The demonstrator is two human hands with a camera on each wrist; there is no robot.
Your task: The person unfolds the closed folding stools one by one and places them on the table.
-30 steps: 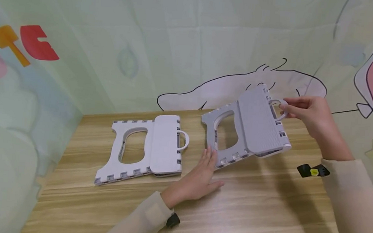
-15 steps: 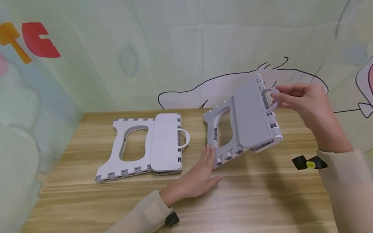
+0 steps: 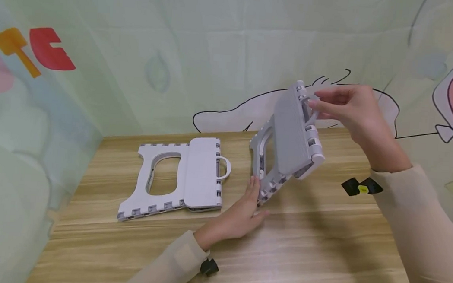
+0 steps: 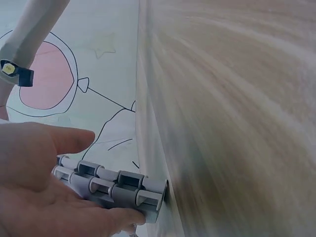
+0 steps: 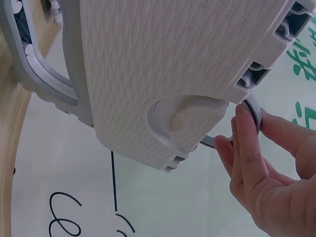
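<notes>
Momentum is building on the right side of the table (image 3: 106,255): the lifted folding stool (image 3: 289,139) is standing far steeper than a second ago, its handle end swinging up and leftward while its foot end is staying low, seemingly resting on the wood. The right hand (image 3: 354,112) is doing the hoisting, travelling up and to the left with its load, and it is pinching the carry handle (image 5: 253,109) between thumb and fingers; the right wrist view is showing that hold clearly, with the textured panel (image 5: 128,74) facing the camera.

Down at the foot end, the left hand (image 3: 241,218) is barely shifting. It is lying with fingers extended and thumb apart, fingertips touching the near corner of the stool, bracing rather than grasping, by the look of it. The left wrist view is catching a row of hinge knuckles (image 4: 106,185) just beyond the palm.

So the piece is tipping about that low edge and not sliding away, and the bracing is probably what is keeping it there. It is leaning well past halfway, I'd judge, yet still falling short of vertical. Meanwhile the second stool (image 3: 203,174) is lying flat to the left, folded, neither hand touching it.
</notes>
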